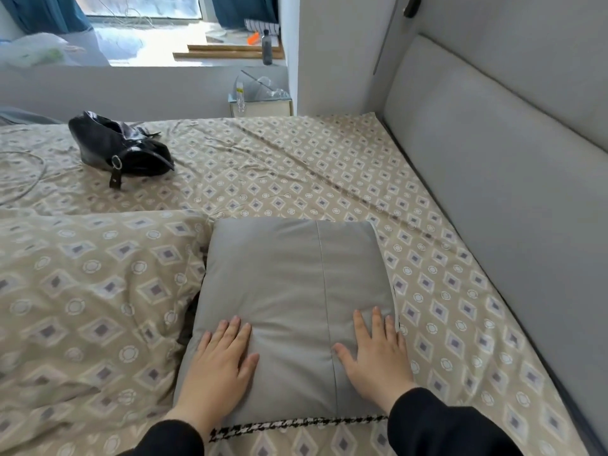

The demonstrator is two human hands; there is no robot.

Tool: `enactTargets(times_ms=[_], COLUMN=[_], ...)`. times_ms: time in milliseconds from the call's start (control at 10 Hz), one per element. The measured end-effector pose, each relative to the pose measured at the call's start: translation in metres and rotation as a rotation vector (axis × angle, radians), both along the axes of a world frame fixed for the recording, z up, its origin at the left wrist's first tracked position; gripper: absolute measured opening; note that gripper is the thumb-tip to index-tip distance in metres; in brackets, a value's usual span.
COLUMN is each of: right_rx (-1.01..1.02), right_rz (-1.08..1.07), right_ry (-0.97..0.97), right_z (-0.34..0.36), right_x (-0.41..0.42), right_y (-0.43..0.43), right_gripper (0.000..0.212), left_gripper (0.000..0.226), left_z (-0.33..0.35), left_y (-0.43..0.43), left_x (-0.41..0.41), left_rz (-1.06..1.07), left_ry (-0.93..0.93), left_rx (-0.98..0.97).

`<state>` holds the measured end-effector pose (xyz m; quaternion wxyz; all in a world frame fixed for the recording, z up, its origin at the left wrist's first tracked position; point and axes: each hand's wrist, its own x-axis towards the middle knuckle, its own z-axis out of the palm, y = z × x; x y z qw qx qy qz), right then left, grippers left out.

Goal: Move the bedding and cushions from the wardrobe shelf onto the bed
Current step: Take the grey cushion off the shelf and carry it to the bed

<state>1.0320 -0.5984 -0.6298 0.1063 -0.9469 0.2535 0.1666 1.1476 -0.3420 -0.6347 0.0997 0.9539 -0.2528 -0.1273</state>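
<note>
Placing step: grey cushion lies on bed. My L hand & R hand rest flat on it, fingers straight, gripping nothing. Next, prob: lift off, fetch more from wardrobe.

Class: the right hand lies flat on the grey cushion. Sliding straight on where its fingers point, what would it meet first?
The right hand would cross only the grey cushion, then bare patterned sheet; the way looks free, probably up to the far wall.
</note>
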Motion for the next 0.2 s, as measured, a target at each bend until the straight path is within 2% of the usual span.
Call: enactTargets(times_ms=[200], right_rx=[0.156], right_rz=[-0.050], right_ry=[-0.087], right_z=[0.110], right_x=[-0.033], right_y=[0.014], right_gripper=[0.079], left_gripper=[0.064], left_z=[0.104], left_y=[0.002], left_x=[-0.022], left_rz=[0.046], left_ry=[0.071], left_rx=[-0.108])
